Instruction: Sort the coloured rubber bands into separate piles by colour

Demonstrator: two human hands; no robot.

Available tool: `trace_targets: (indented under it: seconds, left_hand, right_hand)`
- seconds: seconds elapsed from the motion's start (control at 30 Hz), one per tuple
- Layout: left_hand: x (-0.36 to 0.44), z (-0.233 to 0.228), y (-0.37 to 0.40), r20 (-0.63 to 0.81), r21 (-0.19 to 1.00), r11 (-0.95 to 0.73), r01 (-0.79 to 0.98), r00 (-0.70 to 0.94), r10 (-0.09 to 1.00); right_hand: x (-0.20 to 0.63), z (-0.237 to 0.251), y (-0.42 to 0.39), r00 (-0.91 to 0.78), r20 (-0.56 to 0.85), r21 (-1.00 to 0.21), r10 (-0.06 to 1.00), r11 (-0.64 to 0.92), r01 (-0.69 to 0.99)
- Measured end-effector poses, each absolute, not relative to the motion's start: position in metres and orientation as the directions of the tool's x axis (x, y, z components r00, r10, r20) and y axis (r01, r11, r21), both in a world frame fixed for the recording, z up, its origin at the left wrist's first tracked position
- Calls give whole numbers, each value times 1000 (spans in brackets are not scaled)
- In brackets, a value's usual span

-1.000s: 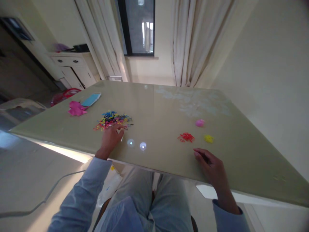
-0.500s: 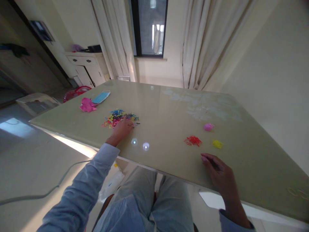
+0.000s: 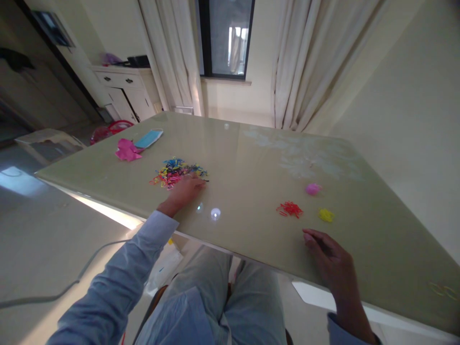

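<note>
A person seated at a glossy table (image 3: 251,158) worked through a mixed heap of small coloured bands (image 3: 176,171), the left hand (image 3: 185,189) resting at the heap's near edge, fingers on the pieces; whether it pinched one could not be told. Three small sorted piles lay well apart to the right: red (image 3: 289,209), yellow (image 3: 326,215) and pink (image 3: 313,189). The right hand (image 3: 328,258) lay loosely curled and empty near them. Judging by the heap, most sorting remained.
</note>
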State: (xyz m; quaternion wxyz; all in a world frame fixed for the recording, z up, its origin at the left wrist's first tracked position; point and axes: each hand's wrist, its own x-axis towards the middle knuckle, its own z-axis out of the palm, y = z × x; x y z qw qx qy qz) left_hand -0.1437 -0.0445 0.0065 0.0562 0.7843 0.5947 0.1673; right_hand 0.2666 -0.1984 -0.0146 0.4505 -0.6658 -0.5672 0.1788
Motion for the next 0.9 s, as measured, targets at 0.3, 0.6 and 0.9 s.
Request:
trace_targets:
  seconds: [0.3, 0.6, 0.9]
  left_hand:
    - [-134, 11, -47, 148, 202, -260, 944, 233, 961]
    - [-136, 10, -54, 107, 138, -317, 938, 304, 947]
    - [-133, 7, -49, 195, 279, -308, 910, 261, 946]
  right_hand:
    - [266, -14, -199, 320, 267, -819, 909, 39, 573]
    - [266, -14, -200, 334, 250, -830, 909, 23, 558]
    - [265, -15, -200, 339, 246, -833, 908, 19, 553]
